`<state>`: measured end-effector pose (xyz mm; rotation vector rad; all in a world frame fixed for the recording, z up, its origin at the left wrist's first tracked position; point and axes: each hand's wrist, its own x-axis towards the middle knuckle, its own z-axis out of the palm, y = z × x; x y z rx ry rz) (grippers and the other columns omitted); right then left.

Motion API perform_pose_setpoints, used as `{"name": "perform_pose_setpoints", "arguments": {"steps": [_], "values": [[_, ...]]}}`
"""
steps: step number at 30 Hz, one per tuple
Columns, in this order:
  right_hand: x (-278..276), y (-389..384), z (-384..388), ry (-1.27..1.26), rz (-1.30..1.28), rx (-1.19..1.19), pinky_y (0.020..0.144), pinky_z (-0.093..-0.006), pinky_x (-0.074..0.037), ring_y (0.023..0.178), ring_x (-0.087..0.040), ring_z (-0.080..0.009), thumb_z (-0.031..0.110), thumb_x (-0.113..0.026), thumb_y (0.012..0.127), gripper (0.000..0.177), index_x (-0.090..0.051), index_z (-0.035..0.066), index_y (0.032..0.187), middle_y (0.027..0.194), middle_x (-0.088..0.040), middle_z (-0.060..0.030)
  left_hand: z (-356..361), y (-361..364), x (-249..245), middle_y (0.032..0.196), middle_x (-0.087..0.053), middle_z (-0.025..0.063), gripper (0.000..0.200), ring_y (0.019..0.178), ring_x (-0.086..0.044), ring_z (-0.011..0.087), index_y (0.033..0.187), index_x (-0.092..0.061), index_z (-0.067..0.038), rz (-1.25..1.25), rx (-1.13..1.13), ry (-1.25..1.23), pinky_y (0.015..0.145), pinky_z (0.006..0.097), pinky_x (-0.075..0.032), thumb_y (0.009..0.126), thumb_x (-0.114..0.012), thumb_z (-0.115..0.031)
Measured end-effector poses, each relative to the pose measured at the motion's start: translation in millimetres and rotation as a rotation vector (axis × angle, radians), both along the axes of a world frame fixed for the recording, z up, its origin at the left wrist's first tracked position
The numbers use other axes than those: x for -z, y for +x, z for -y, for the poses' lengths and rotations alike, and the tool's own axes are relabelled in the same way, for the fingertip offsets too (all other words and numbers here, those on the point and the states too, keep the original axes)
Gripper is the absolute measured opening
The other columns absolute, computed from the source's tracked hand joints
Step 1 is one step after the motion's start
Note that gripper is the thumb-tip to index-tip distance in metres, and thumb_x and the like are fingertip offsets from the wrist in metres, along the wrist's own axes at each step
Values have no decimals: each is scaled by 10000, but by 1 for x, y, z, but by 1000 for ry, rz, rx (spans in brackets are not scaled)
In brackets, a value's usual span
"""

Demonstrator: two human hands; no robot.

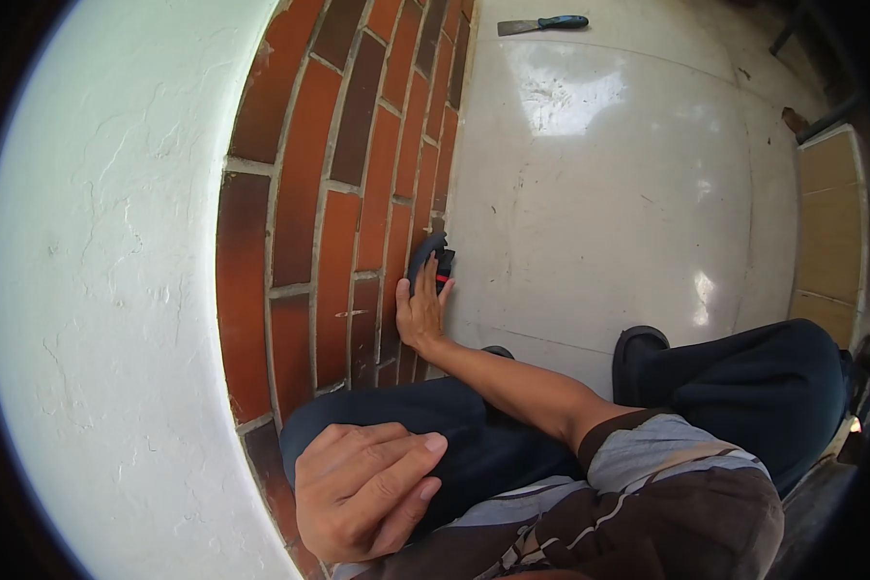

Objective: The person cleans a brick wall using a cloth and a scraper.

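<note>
Head view, near to far: left hand (367, 493) by the near end of the brick wall (329, 242), fingers loosely curled; can't tell if they pinch anything. Right hand (422, 314) farther along the brick wall, fingers laid over dark tool (421, 256) at the wall's foot; grip hidden, can't tell. Probably best: even pressure, tool snug to the brick wall. Putty knife (541, 24) on floor (590, 213) near the wall's far end. Count: two hands, one dark tool, one putty knife.

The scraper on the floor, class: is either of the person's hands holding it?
No, the scraper lies on the pale floor, apart from the right hand at the brick wall and the left hand in the foreground.
</note>
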<state>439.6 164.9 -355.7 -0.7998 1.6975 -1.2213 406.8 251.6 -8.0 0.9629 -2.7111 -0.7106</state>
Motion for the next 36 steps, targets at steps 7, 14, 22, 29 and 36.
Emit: {"name": "perform_pose_setpoints", "arguments": {"steps": [7,14,22,29,36], "values": [[-24,-97,109,-410,89,186,1208,-554,-45,1515,-95,-430,484,-265,1060,721,-253,-61,1532,1615,-149,-294,6,5,2,846,-746,162,366,738,-719,280,1072,-719,4,-6,15,36,684,346,-508,714,-717,-68],[43,-203,222,-296,276,138,1222,-510,-93,1533,-74,-353,629,-212,1015,822,-188,31,1578,1650,-77,-228,10,8,5,847,-746,175,348,747,-725,276,1067,-721,-1,32,-62,37,684,340,-507,729,-705,-83],[22,-14,5,-172,160,108,1222,-528,-54,1513,-76,-424,502,-273,1050,801,-65,-93,1544,1616,-86,-301,14,-1,3,855,-746,176,368,758,-727,281,1097,-705,-12,41,24,94,680,347,-506,735,-694,-80],[17,18,-38,-136,218,-62,1200,-584,-38,1515,22,-450,481,-250,1057,767,-115,-99,1539,1615,-8,-322,9,-10,-8,995,-707,190,323,882,-696,343,1135,-672,23,13,73,119,722,372,-513,813,-696,40],[-8,-118,123,-433,182,90,1202,-574,-37,1513,-28,-456,590,-217,1031,799,-198,-3,1566,1620,-86,-308,-7,16,-7,868,-741,187,424,753,-716,294,1144,-672,-21,40,35,39,648,354,-496,722,-632,-45]]}}
